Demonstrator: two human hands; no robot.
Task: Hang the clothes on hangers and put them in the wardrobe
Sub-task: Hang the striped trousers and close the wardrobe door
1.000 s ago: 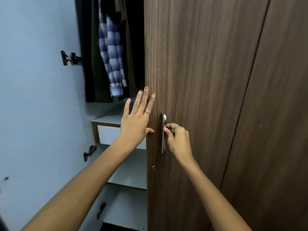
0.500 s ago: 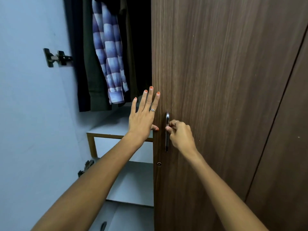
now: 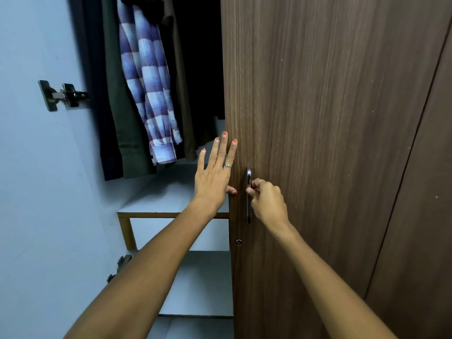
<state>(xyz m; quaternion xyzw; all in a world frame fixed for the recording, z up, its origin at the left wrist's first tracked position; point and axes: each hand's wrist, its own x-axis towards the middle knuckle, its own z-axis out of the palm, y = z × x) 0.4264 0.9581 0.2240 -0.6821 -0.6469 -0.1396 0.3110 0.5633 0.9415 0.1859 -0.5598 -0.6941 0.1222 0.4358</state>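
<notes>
The dark brown wood-grain wardrobe door (image 3: 318,143) filled the right of the view, its free edge standing just left of centre. Left of it, the pale blue-white inner face of the other door (image 3: 36,192) stood open, carrying a dark metal hinge (image 3: 62,95). Between the two, the wardrobe interior was exposed: dark and olive hanging garments (image 3: 117,106) and a blue-and-white checked shirt (image 3: 146,89) hung above and beyond the hands, well apart from them. A white shelf with a wooden front edge (image 3: 156,204) lay below the garments. The left hand (image 3: 214,174) was spread, fingers straight, lying flat along the door's free edge. The right hand (image 3: 267,199) pinched the slim vertical metal door handle (image 3: 248,195) between thumb and curled fingers.
</notes>
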